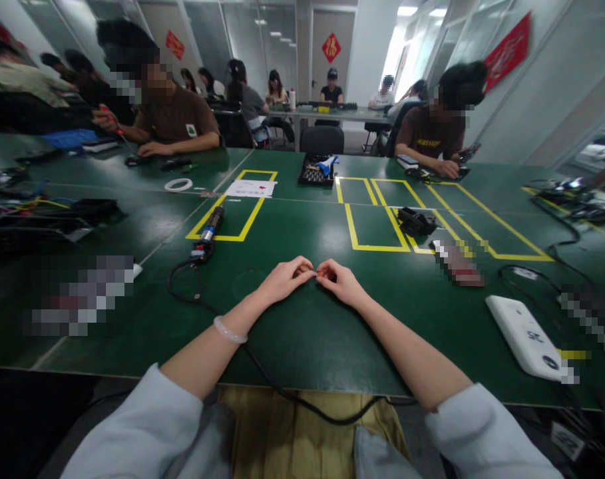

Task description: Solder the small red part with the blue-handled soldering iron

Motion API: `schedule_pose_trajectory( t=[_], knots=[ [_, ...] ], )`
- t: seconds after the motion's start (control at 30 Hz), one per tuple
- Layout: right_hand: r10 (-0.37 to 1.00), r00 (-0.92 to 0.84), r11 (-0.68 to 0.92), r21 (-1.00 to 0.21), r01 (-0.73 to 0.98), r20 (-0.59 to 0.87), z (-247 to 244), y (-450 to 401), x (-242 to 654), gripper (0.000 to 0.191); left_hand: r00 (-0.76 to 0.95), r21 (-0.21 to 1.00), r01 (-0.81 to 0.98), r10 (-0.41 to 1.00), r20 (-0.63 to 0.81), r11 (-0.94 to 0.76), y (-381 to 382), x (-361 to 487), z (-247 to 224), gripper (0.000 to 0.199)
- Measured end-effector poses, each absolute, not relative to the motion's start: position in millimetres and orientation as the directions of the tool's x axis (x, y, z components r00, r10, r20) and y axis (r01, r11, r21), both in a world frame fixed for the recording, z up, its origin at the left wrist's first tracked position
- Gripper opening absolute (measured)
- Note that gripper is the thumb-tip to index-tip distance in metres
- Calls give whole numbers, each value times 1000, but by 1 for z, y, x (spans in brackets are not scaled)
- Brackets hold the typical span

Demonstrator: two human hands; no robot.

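Note:
Both hands meet over the middle of the green table (302, 346), fingertips close together. My left hand (289, 276) has its thumb and fingers pinched, and my right hand (338, 279) mirrors it from the other side. A tiny item seems to sit between the fingertips, too small to name. A translucent bracelet (231, 330) circles my left wrist. To the left of my hands lies a dark cylindrical tool (212, 223) with a blue band, its black cable (302, 402) running beneath my left forearm and over the table's front edge.
Further back stands a black tray (316, 171) of small parts. Black parts (416, 222) and a white power bank (524, 338) lie to the right. White tape roll (178, 185) and wired parts (47, 206) are at left. Two people work across the table.

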State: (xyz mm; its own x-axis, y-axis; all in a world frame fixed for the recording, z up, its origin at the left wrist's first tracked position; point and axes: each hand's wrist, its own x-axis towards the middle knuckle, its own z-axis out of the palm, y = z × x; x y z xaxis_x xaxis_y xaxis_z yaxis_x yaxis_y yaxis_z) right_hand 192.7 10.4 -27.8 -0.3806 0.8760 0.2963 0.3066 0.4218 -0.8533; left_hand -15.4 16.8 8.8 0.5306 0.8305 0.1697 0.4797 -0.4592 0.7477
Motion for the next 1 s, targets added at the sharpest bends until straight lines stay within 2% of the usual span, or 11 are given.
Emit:
schedule_pose_trajectory(
  t=[0.1, 0.2, 0.3, 0.4, 0.5, 0.63, 1.0],
  knots=[
    [882, -378, 410, -853, 322, 281, -28, 11, 193, 17, 431, 666, 587, 874, 224, -460, 28, -31, 17, 36],
    [884, -380, 404, -856, 322, 274, -30, 12, 194, 19, 268, 530, 747, 911, 312, -401, 48, -63, 20, 38],
    [886, -374, 400, -858, 322, 273, -32, 13, 194, 19, 33, 337, 925, 921, 388, -175, 65, -108, 17, 42],
    [891, -368, 391, -860, 329, 265, -31, 13, 193, 19, -190, 222, 969, 899, 395, 107, 72, -153, 13, 52],
    [895, -364, 382, -866, 323, 259, -29, 12, 193, 19, -332, 207, 937, 900, 284, 280, 74, -185, 10, 64],
    [896, -361, 382, -866, 323, 260, -28, 11, 193, 18, -373, 217, 916, 915, 155, 337, 76, -198, 7, 69],
    [896, -367, 372, -875, 309, 252, -32, 13, 193, 20, -361, 208, 921, 921, 144, 329, 77, -196, 6, 60]
  ],
)
